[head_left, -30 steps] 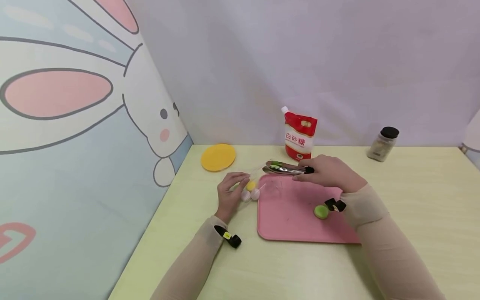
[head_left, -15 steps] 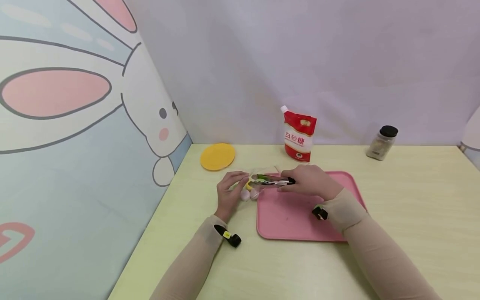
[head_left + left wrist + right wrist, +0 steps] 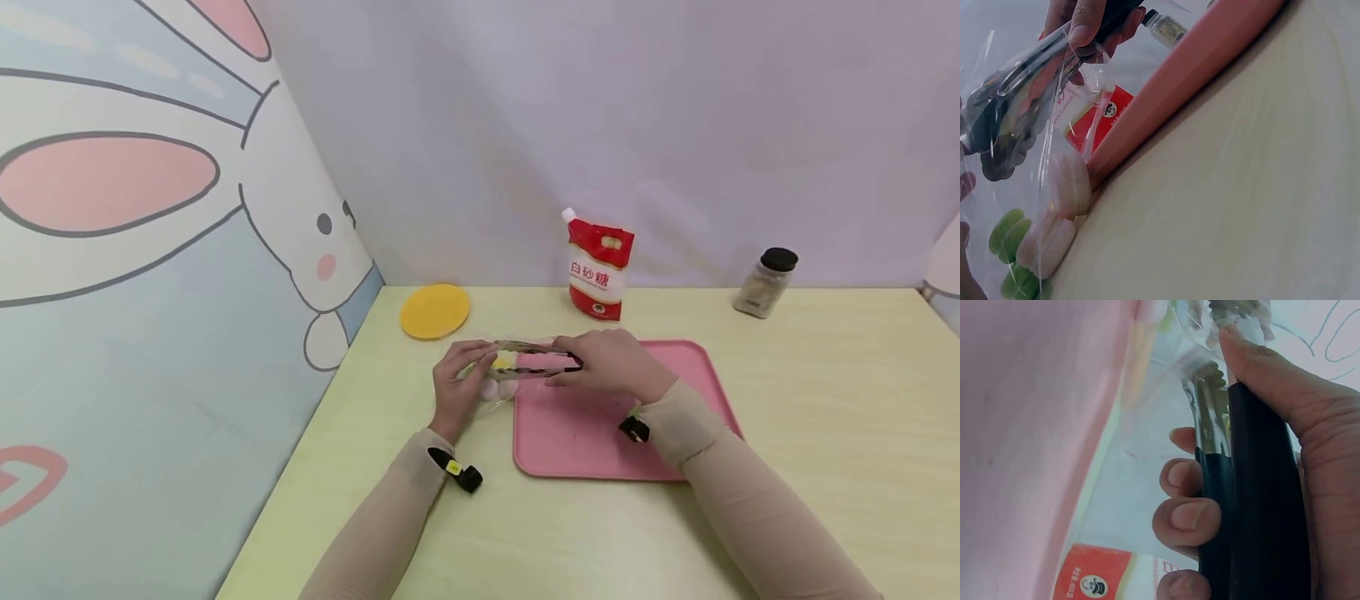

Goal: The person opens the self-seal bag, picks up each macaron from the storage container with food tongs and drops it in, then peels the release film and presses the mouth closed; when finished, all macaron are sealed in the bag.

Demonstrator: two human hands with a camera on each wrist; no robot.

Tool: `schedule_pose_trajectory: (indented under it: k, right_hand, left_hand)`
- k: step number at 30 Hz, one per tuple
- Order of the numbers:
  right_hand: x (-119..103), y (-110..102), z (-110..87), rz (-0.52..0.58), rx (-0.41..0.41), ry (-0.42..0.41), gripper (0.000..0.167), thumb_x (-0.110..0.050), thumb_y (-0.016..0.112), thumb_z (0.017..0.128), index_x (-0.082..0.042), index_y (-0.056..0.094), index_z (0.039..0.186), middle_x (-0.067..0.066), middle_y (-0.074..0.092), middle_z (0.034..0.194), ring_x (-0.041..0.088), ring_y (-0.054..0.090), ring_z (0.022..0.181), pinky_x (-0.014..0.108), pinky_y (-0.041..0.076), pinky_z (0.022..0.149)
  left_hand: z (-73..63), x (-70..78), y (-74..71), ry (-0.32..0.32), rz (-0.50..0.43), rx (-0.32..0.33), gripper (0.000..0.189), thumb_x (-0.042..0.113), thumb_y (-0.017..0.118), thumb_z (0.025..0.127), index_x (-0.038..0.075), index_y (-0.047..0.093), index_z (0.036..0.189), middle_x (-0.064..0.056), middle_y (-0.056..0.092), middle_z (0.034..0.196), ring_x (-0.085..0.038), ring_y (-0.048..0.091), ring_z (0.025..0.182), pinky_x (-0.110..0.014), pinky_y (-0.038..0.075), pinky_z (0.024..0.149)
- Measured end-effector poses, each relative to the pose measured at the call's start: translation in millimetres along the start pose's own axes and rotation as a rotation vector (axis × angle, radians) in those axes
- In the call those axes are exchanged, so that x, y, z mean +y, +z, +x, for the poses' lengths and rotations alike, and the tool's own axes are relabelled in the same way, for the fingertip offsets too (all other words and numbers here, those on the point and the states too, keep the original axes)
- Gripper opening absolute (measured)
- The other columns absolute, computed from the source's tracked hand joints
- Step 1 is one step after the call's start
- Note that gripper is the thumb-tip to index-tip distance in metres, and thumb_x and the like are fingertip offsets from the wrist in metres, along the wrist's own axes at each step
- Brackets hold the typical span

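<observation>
My left hand [image 3: 456, 387] pinches the mouth of a clear plastic bag [image 3: 497, 404] at the left edge of the pink tray [image 3: 592, 454]. Inside the bag lie pale pink macarons [image 3: 1047, 244], green macarons [image 3: 1010, 234] and a yellow macaron [image 3: 502, 362]. In my right hand [image 3: 611, 364] are metal tongs [image 3: 1266, 506], gripped by their black handles. Their scalloped tips reach into the bag and stand apart, with no macaron seen between them. My right wrist almost wholly hides a green macaron [image 3: 636, 412] on the tray.
A yellow plate [image 3: 435, 312] lies at the back left. Behind the tray stands a red and white sugar pouch [image 3: 597, 271]. Farther right is a small jar with a black lid [image 3: 767, 283]. A wall closes off the back of the table.
The tongs, first holding a green macaron above the tray's back edge, have moved left and down into the bag. Their arms have spread apart, letting the macaron go. My left hand stays put.
</observation>
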State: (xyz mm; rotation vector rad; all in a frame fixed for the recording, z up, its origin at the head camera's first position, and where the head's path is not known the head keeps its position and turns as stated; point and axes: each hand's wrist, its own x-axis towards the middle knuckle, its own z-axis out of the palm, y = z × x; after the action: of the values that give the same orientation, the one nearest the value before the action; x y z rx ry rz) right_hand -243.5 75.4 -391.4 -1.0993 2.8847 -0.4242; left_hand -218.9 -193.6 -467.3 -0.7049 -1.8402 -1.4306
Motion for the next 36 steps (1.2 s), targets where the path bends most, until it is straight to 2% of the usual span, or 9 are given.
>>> schedule_pose_trajectory:
  k: [3, 7, 11, 15, 20, 24, 31, 36]
  right_hand:
    - [1, -5, -1.2, 0.017, -0.027, 0.014, 0.063, -0.065, 0.072, 0.082, -0.021, 0.067, 0.127, -0.007, 0.066, 0.081, 0.012, 0.055, 0.067, 0.036, 0.046, 0.061]
    - [5, -9, -4.2, 0.028, -0.058, 0.016, 0.069, -0.069, 0.071, 0.08, -0.019, 0.065, 0.127, -0.01, 0.058, 0.074, 0.012, 0.054, 0.067, 0.034, 0.044, 0.06]
    - [8, -16, -12.0, 0.052, -0.091, 0.04, 0.074, -0.073, 0.073, 0.075, -0.019, 0.065, 0.124, -0.01, 0.057, 0.073, 0.011, 0.054, 0.067, 0.033, 0.044, 0.058]
    - [8, -31, -23.0, 0.083, -0.12, 0.07, 0.067, -0.072, 0.076, 0.072, -0.02, 0.065, 0.113, -0.008, 0.056, 0.071, 0.011, 0.054, 0.064, 0.033, 0.043, 0.056]
    - [12, -45, -39.3, 0.103, -0.113, 0.096, 0.062, -0.071, 0.077, 0.073, -0.023, 0.064, 0.109, -0.007, 0.056, 0.071, 0.011, 0.053, 0.062, 0.033, 0.042, 0.057]
    - [23, -49, -56.8, 0.099, -0.102, 0.12, 0.061, -0.074, 0.076, 0.072, -0.025, 0.062, 0.107, -0.008, 0.055, 0.069, 0.01, 0.051, 0.061, 0.032, 0.04, 0.056]
    - [50, -55, -100.2, 0.069, -0.045, 0.17, 0.067, -0.077, 0.075, 0.069, -0.03, 0.061, 0.114, -0.011, 0.052, 0.073, 0.009, 0.047, 0.061, 0.03, 0.038, 0.055]
    - [71, -50, -133.3, 0.061, -0.04, 0.215, 0.068, -0.081, 0.069, 0.069, -0.027, 0.06, 0.109, -0.011, 0.049, 0.071, 0.007, 0.042, 0.058, 0.028, 0.034, 0.052]
  left_hand:
    - [-1.6, -6.4, 0.2, 0.0, 0.002, 0.001, 0.018, -0.012, 0.074, 0.084, -0.003, 0.077, 0.099, -0.016, 0.072, 0.103, -0.029, 0.065, 0.1, -0.034, 0.054, 0.091]
    - [-3.1, -7.8, -0.4, -0.003, 0.007, -0.003, 0.019, -0.009, 0.075, 0.085, 0.0, 0.078, 0.101, -0.012, 0.072, 0.104, -0.027, 0.066, 0.1, -0.035, 0.054, 0.091]
    - [-3.2, -5.9, -1.0, 0.002, 0.055, 0.0, 0.017, -0.003, 0.077, 0.086, 0.004, 0.079, 0.101, -0.008, 0.074, 0.104, -0.026, 0.065, 0.101, -0.035, 0.047, 0.097]
    - [-1.9, -4.9, -1.0, 0.031, 0.107, 0.022, 0.016, -0.003, 0.079, 0.083, 0.004, 0.08, 0.098, -0.009, 0.075, 0.099, -0.029, 0.063, 0.1, -0.04, 0.04, 0.097]
    - [2.4, 4.1, 0.4, 0.045, 0.092, 0.025, 0.015, -0.008, 0.078, 0.082, -0.002, 0.078, 0.095, -0.015, 0.074, 0.096, -0.035, 0.062, 0.097, -0.04, 0.04, 0.096]
    - [5.4, 13.3, 2.1, 0.022, 0.079, 0.014, 0.015, -0.009, 0.077, 0.082, -0.003, 0.078, 0.096, -0.015, 0.074, 0.097, -0.033, 0.063, 0.098, -0.038, 0.041, 0.096]
    - [-0.7, -6.8, 0.8, -0.037, 0.07, 0.003, 0.015, 0.0, 0.078, 0.086, 0.006, 0.08, 0.1, -0.006, 0.075, 0.103, -0.024, 0.066, 0.101, -0.038, 0.042, 0.1]
    - [-2.9, -4.5, -0.8, -0.068, 0.087, -0.002, 0.015, 0.002, 0.078, 0.087, 0.008, 0.08, 0.1, -0.003, 0.075, 0.103, -0.022, 0.066, 0.102, -0.043, 0.041, 0.105]
